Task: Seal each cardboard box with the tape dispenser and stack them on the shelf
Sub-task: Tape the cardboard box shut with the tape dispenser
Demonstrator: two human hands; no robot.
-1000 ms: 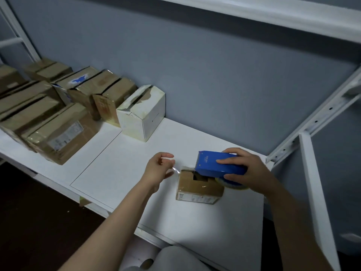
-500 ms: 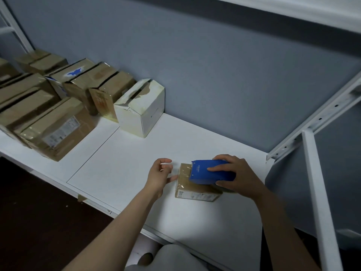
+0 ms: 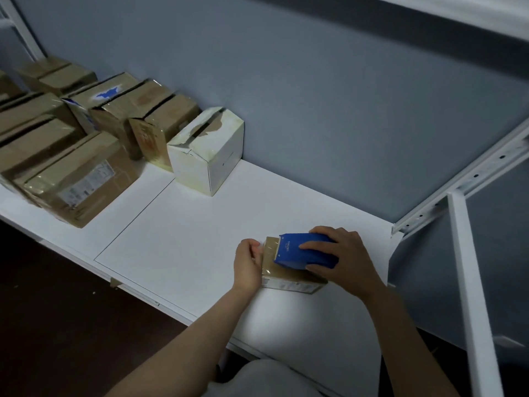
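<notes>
The right hand [image 3: 340, 259] grips the blue tape dispenser [image 3: 303, 250] flat on top of the small box [image 3: 286, 277]. The left hand [image 3: 247, 265] curls round the box's left end. The box sits on the shelf [image 3: 200, 239] (tape only partly on, I think). Other boxes [image 3: 86, 173] sit far left; this one is not stacked yet.

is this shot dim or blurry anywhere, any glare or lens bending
Head view: dim, cool light overall, brightest on the white shelf near the bottom edge; soft sheen on the taped brown boxes at left; the blue tape dispenser and right hand are fairly sharp; the wide-angle lens skews the white frame post at right.
</notes>
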